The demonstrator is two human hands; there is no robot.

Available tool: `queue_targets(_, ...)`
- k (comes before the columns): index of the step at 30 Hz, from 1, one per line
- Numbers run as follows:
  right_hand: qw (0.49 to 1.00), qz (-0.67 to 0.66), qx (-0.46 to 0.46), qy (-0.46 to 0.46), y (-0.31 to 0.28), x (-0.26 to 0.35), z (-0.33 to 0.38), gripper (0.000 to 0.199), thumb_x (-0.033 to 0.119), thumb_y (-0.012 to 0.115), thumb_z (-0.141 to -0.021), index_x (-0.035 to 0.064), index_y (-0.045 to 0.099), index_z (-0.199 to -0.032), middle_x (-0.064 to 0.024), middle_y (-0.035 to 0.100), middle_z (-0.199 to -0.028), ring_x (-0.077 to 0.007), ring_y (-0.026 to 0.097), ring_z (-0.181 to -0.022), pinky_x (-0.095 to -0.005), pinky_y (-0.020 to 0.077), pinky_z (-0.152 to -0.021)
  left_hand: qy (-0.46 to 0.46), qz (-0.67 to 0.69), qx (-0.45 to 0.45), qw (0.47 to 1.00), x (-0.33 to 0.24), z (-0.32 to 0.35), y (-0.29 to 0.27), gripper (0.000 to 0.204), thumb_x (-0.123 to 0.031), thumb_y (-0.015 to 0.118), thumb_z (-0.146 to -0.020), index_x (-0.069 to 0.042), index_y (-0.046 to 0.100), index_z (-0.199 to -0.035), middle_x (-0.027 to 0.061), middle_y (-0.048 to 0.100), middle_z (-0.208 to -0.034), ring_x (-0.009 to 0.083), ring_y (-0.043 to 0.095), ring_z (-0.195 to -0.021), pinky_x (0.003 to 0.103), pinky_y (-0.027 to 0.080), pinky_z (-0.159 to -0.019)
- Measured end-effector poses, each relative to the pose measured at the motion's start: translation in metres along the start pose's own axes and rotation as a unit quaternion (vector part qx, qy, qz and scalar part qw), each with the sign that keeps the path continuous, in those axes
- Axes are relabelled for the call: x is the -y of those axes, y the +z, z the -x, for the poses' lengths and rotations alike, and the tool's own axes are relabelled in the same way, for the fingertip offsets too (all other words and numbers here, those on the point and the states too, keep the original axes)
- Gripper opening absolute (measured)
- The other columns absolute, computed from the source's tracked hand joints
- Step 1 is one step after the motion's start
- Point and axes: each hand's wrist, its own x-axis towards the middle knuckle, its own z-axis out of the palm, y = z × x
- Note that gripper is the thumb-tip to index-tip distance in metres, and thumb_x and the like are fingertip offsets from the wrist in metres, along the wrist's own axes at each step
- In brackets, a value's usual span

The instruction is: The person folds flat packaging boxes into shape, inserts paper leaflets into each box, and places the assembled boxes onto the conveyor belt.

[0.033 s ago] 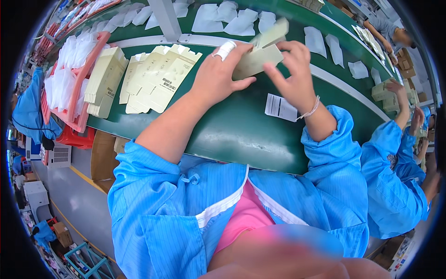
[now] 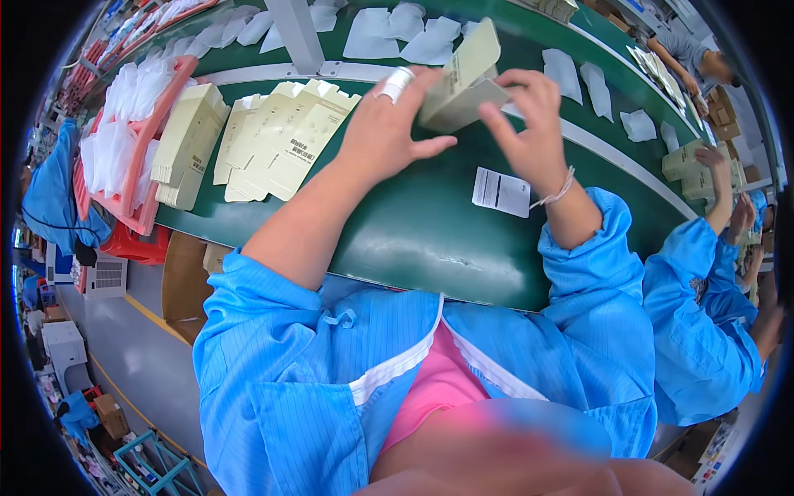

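A pale cream carton is held tilted above the green tabletop, its tall flap standing up at the far end. My left hand grips the carton from its left side. The thumb sticks out to the right below it, and some fingers are hidden by the carton. A white wrap covers one finger. My right hand is at the carton's right edge with thumb and fingers spread apart, the fingertips close to the corner. Below the right hand, a white printed slip lies on the table.
Flat cream cartons lie fanned out to the left, beside a stack of cartons. A pink rack holds white pouches. More white pouches lie beyond a metal rail. A co-worker's blue sleeve is at the right.
The carton has turned more upright, and its flap now stands up instead of leaning right. My right hand has shifted slightly to the right.
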Motion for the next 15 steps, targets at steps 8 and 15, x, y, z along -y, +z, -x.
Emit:
queue_targets(8,0.984,0.041,-0.117,0.128,-0.001,-0.13,0.022,0.017,0.009,0.064,-0.084,-0.0028,0.06,-0.096,-0.0142,0.055,-0.11,-0.027,0.056,-0.09,-0.0323,0.0476,-0.076,-0.219,-0.258,0.232,0.912,0.043,0.006,0.018,0.084,-0.049,0.066,-0.078,-0.017,0.026,-0.144,0.0206,0.03,-0.146,0.0442,0.037,-0.127,0.058,0.032,-0.1)
queue_targets(15,0.951,0.26,-0.145,0.085,-0.011,-0.115,0.014,0.016,0.006,0.059,-0.087,0.001,0.061,-0.102,-0.0131,0.056,-0.11,-0.0219,0.058,-0.093,-0.0285,0.0488,-0.078,-0.167,-0.182,0.182,0.952,0.039,0.011,0.012,0.092,-0.046,0.071,-0.074,-0.018,0.02,-0.146,0.0232,0.031,-0.145,0.0435,0.043,-0.123,0.053,0.038,-0.097)
